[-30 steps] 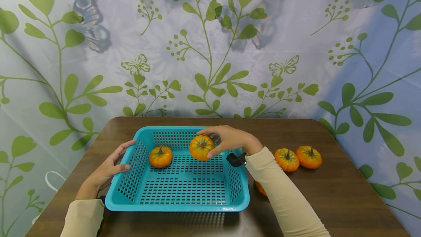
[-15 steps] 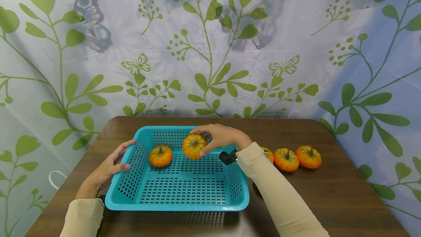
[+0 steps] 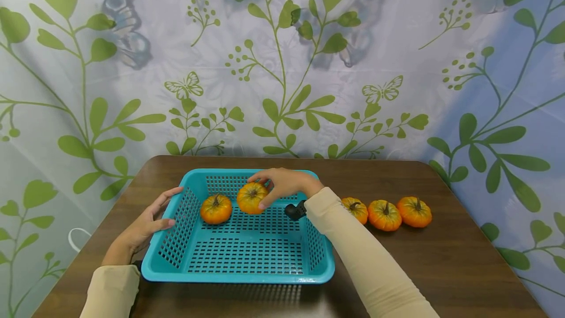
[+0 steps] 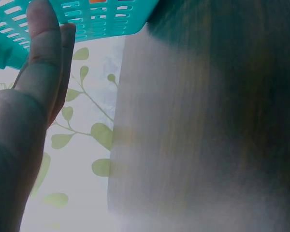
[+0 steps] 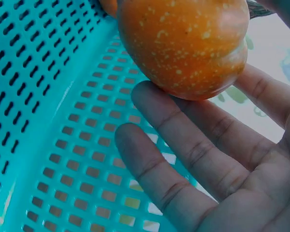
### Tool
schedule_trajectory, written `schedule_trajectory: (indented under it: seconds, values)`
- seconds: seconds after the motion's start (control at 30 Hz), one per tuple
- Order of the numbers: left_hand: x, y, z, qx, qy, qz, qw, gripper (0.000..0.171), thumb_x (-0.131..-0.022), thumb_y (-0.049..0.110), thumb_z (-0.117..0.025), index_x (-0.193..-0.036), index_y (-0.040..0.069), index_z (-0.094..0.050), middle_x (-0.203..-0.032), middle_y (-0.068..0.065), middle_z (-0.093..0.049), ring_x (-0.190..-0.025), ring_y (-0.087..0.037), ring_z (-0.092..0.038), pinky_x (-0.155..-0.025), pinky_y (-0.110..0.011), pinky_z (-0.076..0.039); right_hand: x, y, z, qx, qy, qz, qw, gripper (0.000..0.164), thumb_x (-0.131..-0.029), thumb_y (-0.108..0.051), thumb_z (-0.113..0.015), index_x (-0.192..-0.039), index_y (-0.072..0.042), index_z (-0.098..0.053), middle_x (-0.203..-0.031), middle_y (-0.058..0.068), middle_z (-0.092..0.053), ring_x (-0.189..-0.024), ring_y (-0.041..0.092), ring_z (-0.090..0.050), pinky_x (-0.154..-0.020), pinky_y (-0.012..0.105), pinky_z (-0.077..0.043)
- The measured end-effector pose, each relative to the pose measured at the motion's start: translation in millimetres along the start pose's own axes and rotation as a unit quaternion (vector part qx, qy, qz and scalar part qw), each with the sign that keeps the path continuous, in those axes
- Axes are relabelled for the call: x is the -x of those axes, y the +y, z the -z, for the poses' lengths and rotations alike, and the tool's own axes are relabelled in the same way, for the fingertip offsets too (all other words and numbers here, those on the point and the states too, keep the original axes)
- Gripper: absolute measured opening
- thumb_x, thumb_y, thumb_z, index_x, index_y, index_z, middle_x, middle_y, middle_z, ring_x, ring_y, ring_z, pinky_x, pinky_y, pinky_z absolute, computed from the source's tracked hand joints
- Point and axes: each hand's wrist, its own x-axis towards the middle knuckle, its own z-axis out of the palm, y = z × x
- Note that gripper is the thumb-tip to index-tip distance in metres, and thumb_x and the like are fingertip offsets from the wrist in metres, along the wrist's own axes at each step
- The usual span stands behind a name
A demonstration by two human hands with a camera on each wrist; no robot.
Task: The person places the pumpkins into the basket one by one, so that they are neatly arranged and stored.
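Note:
My right hand [image 3: 284, 184] grips a small orange pumpkin [image 3: 251, 198] between thumb and fingers, above the inside of the turquoise plastic basket [image 3: 238, 278]. In the right wrist view, the speckled side of this pumpkin [image 5: 183, 46] shows against the fingertips, with the slotted basket wall and floor beyond. A second pumpkin [image 3: 216, 209] with its stem up sits in the basket, just left of the held one. My left hand [image 3: 143, 225] rests at the basket's left rim, fingers fairly straight and thumb on the edge; the left wrist view shows these fingers [image 4: 43, 53] against the basket.
Three more pumpkins stand in a row on the brown wooden table [image 3: 441, 269], right of the basket: a near one [image 3: 355, 210] partly behind the right sleeve, a middle one [image 3: 385, 215] and a far one [image 3: 414, 211]. A leaf-patterned cloth [image 3: 282, 63] hangs behind the table.
My right hand has moved left inside the basket with its pumpkin, closer to the other one. The sleeve has uncovered the near table pumpkin. My left hand stays at the rim.

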Motion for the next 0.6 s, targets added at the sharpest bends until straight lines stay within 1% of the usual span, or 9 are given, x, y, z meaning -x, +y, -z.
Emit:
schedule_trajectory:
  seconds: [0.2, 0.33, 0.47, 0.6]
  values:
    - [-0.2, -0.2, 0.3, -0.008, 0.003, 0.004, 1.0000, 0.070, -0.101, 0.004, -0.058, -0.161, 0.037, -0.041, -0.144, 0.012, -0.056, -0.113, -0.018, -0.070, -0.084, -0.044, -0.065, -8.6, -2.8, -5.2, -0.011, -0.010, -0.018, 1.000, 0.077, -0.094, -0.020, -0.086, -0.161, -0.009, -0.050, -0.161, 0.012, -0.049, -0.136, 0.030, -0.057, -0.103, 0.035, -0.055]
    - [-0.1, 0.0, 0.8, -0.013, 0.006, 0.006, 0.9999, 0.070, -0.101, 0.005, -0.059, -0.161, 0.037, -0.041, -0.143, 0.012, -0.056, -0.113, -0.018, -0.070, -0.084, -0.043, -0.065, -14.4, -4.6, -8.4, -0.014, -0.016, -0.029, 0.999, 0.077, -0.095, -0.020, -0.086, -0.162, -0.010, -0.049, -0.162, 0.012, -0.048, -0.141, 0.032, -0.054, -0.107, 0.037, -0.054]
    - [0.1, 1.2, 0.3, -0.013, 0.009, 0.011, 0.9998, 0.071, -0.100, 0.004, -0.059, -0.161, 0.036, -0.041, -0.143, 0.011, -0.055, -0.113, -0.018, -0.069, -0.084, -0.044, -0.065, -20.1, -5.0, -12.7, -0.010, -0.022, -0.040, 0.999, 0.077, -0.095, -0.021, -0.085, -0.162, -0.010, -0.049, -0.159, 0.015, -0.052, -0.141, 0.032, -0.055, -0.108, 0.039, -0.053]
    - [0.1, 2.9, -1.7, -0.022, 0.019, 0.025, 0.9993, 0.071, -0.100, 0.006, -0.060, -0.161, 0.037, -0.040, -0.142, 0.011, -0.054, -0.113, -0.019, -0.069, -0.084, -0.046, -0.066, -24.2, -3.3, -18.3, -0.002, -0.024, -0.058, 0.998, 0.076, -0.095, -0.024, -0.086, -0.162, -0.013, -0.049, -0.154, 0.017, -0.056, -0.139, 0.031, -0.057, -0.108, 0.040, -0.053]
